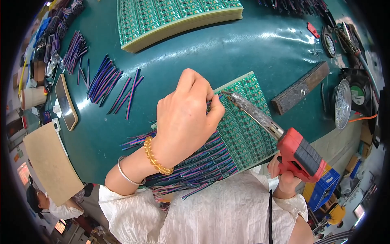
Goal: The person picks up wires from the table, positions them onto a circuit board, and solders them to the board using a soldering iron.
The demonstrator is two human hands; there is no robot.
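A: The person's left hand is pinched shut, fingertips pressing a thin purple-and-blue ribbon wire down against the green printed circuit panel lying on the dark green table mat. The right hand is wrapped closed around the red pistol-grip soldering iron.

B: And the iron's long, crusted grey barrel?

A: It slants up and left, its tip meeting the panel just beside the left fingertips, right at the wire end.

B: That closeness looks like the main risk. If the hot tip slides a little along the board, it could touch a fingertip or melt the wire's insulation.

A: Agreed. The wire could also creep off its pad if the pinch loosens, which would likely leave a weak or bridged joint between neighbouring pads.

B: What about the row of multicoloured ribbon wires already fixed along the panel's near edge?

A: They fan toward the person's white blouse, under the left wrist with its amber bead bracelet and silver bangle. A forearm shift might drag on them and strain the joints.

B: Anything else nearby?

A: Loose cut wire lengths lie well apart to the left, near a phone. A thick stack of green circuit panels sits at the far edge, and a dark rectangular bar rests to the right of the working panel. None of these looks in the way.
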